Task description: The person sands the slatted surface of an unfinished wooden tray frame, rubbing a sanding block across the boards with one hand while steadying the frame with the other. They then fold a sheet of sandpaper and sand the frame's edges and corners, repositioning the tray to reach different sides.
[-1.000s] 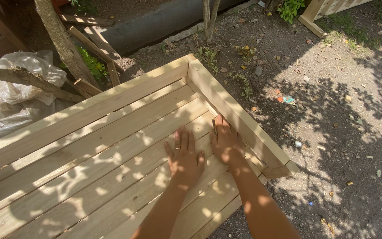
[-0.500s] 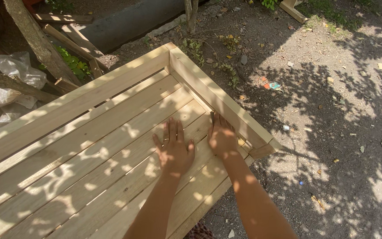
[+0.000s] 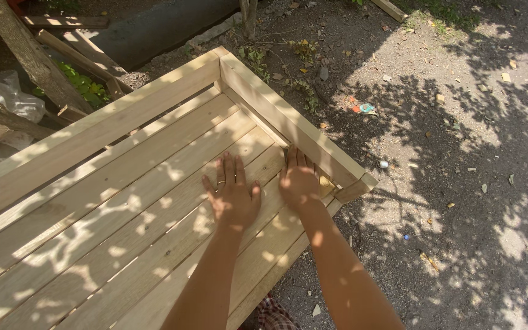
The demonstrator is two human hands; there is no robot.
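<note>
Both hands have stayed flat on the wooden slat frame (image 3: 123, 183) — left hand (image 3: 232, 195) open, fingers spread, right hand (image 3: 299, 180) open beside the side board (image 3: 288, 122). It sits on dirt ground (image 3: 459, 183), near a plastic bag (image 3: 1, 110).

Both hands have slid a little along the slats: the left hand (image 3: 232, 194) now lies flat with fingers spread more, and the right hand (image 3: 299, 179) sits closer to the side board (image 3: 288, 125). The camera view has shifted slightly, with the wooden frame's corner further right.
</note>
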